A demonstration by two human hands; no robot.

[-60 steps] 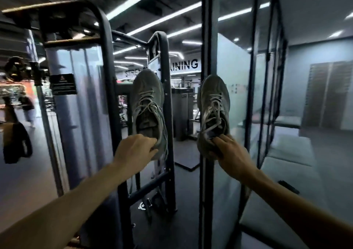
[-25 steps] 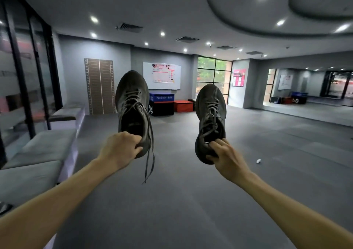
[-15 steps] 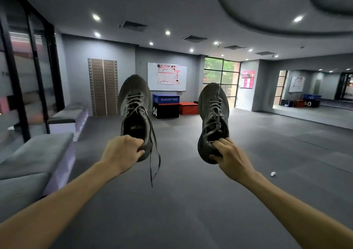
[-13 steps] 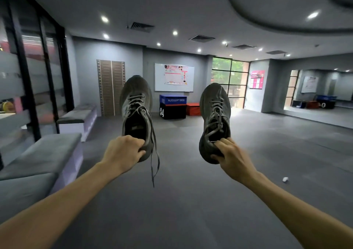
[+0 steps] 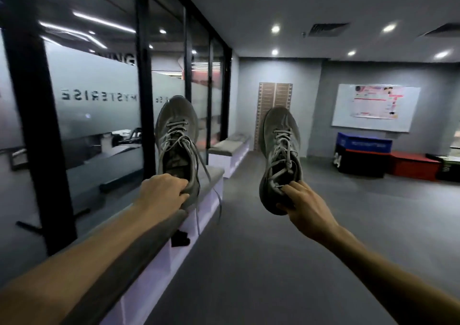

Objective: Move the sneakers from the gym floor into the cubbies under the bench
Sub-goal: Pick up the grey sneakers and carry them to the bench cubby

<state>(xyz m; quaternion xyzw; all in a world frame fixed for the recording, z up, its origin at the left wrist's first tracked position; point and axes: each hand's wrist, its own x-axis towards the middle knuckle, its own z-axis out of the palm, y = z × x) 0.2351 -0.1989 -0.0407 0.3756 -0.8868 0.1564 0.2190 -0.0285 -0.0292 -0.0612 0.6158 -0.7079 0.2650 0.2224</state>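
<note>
I carry two grey sneakers at arm's length, toes pointing up. My left hand [image 5: 163,194] grips the heel collar of the left sneaker [image 5: 177,135], whose loose laces dangle below it. My right hand [image 5: 302,205] pinches the heel of the right sneaker [image 5: 281,148]. Along the left runs the grey-cushioned bench [image 5: 139,245] with white lit cubbies [image 5: 159,265] under it; my left forearm crosses above its seat. A small black item [image 5: 179,238] sits at a cubby's upper edge.
A glass wall with black posts [image 5: 37,125] stands behind the bench. A second bench section [image 5: 230,150] lies farther along. Blue, black and red plyo boxes [image 5: 363,157] stand at the far wall under a whiteboard [image 5: 375,106]. Grey gym floor [image 5: 286,262] spreads to the right.
My view has swung left, so the bench and glass wall now fill the left side and lie closer. Both hands keep the same grip on the sneakers, held up as before.
</note>
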